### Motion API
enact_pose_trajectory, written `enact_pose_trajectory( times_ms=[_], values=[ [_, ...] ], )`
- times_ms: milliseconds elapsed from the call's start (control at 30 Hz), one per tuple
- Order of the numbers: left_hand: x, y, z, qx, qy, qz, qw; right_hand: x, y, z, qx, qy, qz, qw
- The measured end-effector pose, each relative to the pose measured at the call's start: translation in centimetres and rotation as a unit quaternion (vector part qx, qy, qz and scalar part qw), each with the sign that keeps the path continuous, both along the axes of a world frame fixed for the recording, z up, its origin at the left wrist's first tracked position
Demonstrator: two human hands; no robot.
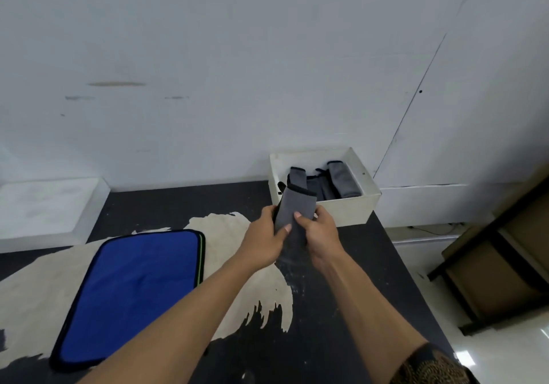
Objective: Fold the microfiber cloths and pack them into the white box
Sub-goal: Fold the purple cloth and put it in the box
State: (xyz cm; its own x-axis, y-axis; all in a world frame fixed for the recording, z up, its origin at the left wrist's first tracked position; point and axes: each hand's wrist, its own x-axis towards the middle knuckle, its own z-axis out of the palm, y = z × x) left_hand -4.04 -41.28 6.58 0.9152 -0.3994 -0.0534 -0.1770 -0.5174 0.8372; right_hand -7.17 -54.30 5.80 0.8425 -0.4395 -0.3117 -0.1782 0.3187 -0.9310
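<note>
Your table [341,309] ends close on the right, just past the white box [347,209] at its far right corner against the wall, while the open surface lies to your left around the flat blue cloth [133,288], whose green-edged layer beneath shows only as a thin strip. Inside the box, several folded grey cloths [341,180] stand on edge, their lower parts hidden by the near wall. Your left hand [264,239] and right hand [319,233] both grasp one folded grey cloth [295,208], held upright just before the box, its lower end hidden between your palms.
</note>
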Motion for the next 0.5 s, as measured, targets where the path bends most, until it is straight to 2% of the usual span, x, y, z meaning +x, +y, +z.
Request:
enact_pose_trajectory(
  times_ms=[100,267,367,433,500],
  values=[
    [0.4,-1.0,-0.5,0.001,-0.044,0.018,0.999,0.8,-1.2,-0.5,0.018,0.002,-0.006,1.000],
    [2.9,-4.4,0.3,0.041,-0.037,0.023,0.998,3.5,-4.6,-0.2,0.012,-0.003,0.003,1.000],
    [5.3,-7.1,1.4,-0.017,0.056,0.075,0.995,6.1,-7.3,0.8,0.005,-0.026,0.022,0.999],
    [6.9,-8.7,2.0,-0.083,0.130,0.122,0.981,7.9,-9.1,1.8,-0.006,-0.026,0.053,0.998],
    [8.4,-10.2,2.3,-0.121,0.164,0.152,0.967,9.6,-10.8,2.3,-0.033,-0.004,0.101,0.994]
  ],
)
